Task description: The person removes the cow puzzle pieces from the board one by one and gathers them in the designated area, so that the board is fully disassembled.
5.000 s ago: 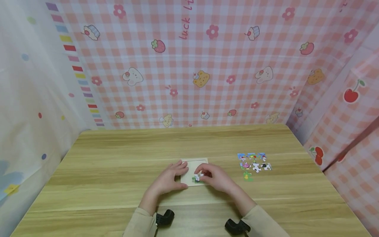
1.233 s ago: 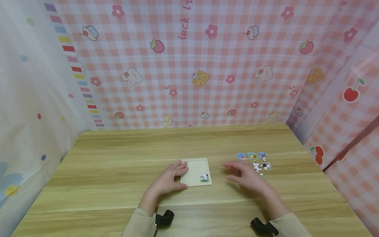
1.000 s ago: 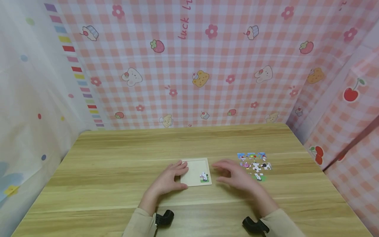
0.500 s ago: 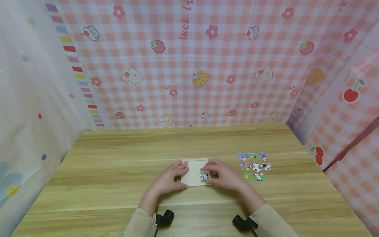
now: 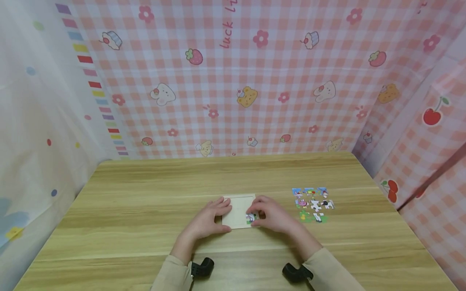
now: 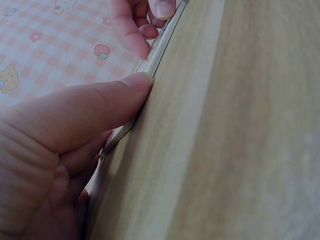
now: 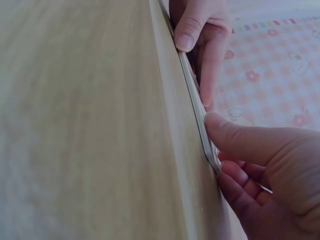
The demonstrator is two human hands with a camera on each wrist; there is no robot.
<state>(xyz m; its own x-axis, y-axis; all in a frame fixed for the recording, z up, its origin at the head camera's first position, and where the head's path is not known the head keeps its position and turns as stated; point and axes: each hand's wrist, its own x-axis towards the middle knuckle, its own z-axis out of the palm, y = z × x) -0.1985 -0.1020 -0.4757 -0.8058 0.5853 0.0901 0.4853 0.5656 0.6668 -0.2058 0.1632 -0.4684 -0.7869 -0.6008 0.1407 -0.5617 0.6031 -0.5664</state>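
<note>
A shallow, pale wooden puzzle tray point(image 5: 236, 208) lies flat on the table in the head view. My left hand point(image 5: 205, 218) grips its left side, with the thumb point(image 6: 117, 100) along the near edge and the other fingers over the left part. One puzzle piece point(image 5: 251, 218), green and white, lies in the tray's near right corner. My right hand point(image 5: 271, 216) pinches at this piece between thumb and index finger, partly covering it. In the right wrist view the right thumb point(image 7: 240, 140) touches the tray's edge; the piece itself is hidden there.
Several loose puzzle pieces point(image 5: 315, 205) lie in rows on the wooden table point(image 5: 145, 226), right of the tray. A pink checked cloth point(image 5: 218, 101) hangs behind the table, with more cloth at both sides. Black wrist mounts point(image 5: 203, 267) sit at the sleeves.
The right hand held the piece over the tray, left it in the near right corner, moved off rightward, then returned to it. The left hand has stayed on the tray.
</note>
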